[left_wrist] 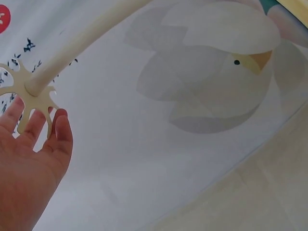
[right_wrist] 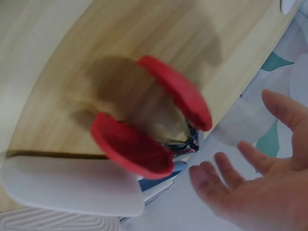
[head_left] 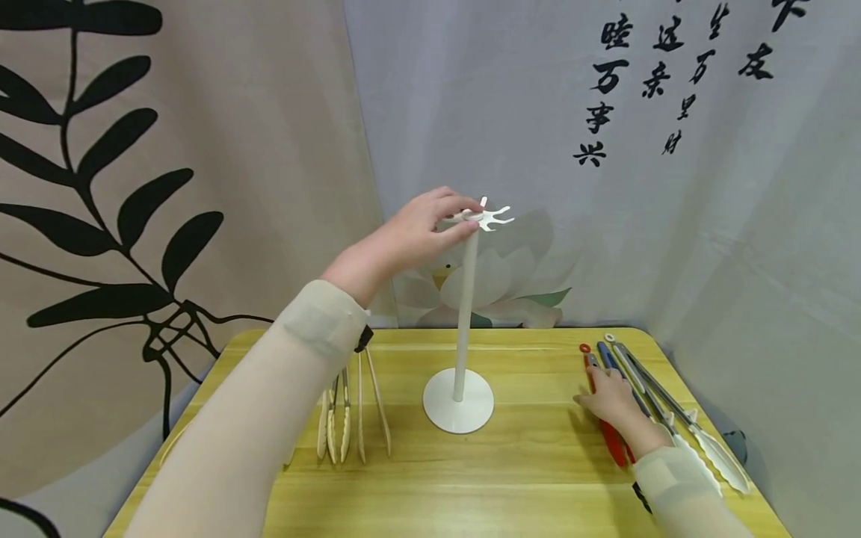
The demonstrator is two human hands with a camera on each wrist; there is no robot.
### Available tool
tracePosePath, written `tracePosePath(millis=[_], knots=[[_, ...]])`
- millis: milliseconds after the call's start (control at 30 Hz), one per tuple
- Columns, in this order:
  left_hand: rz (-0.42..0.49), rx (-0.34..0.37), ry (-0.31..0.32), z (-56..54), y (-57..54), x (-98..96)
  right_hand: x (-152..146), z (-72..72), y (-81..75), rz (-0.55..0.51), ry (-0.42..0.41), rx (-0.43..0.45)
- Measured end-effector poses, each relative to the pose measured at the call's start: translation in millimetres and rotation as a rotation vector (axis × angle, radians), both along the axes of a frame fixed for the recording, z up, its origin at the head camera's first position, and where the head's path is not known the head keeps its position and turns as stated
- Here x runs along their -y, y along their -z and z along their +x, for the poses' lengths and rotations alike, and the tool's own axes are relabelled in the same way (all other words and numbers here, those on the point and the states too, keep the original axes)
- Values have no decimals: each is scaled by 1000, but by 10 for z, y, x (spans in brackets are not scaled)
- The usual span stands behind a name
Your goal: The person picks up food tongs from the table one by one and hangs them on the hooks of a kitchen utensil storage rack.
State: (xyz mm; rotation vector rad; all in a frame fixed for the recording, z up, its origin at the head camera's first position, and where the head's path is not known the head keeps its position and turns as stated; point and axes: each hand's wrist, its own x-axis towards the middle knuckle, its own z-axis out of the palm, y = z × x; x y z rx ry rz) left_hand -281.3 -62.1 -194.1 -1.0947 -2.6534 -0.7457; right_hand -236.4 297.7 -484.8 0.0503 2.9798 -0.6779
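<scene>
i counted one white stand point(head_left: 466, 321), one left hand point(head_left: 427, 224), one right hand point(head_left: 610, 400), one counter point(head_left: 531, 463) and one pair of red tongs point(head_left: 610, 446) with two red heads point(right_wrist: 130, 150); beige-tipped tongs point(head_left: 346, 433) and white-headed utensils point(head_left: 725, 457) were too hidden or overlapped to count.

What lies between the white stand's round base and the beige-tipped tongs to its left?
Nothing but bare wooden tabletop separates the stand's round base from the beige-tipped tongs; the head view shows this.
</scene>
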Motion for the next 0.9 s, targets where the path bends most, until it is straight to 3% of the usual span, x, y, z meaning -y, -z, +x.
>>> tracePosePath(millis=[167,433,900], knots=[[-17,1,4,-9,-14,8,-95,-4,35,73,64,102],[-20,11,-6,5,-23,30,-129,28,10,104,100,187],[-41,-1,0,-12,-39,32,-176,27,59,141,116,158]])
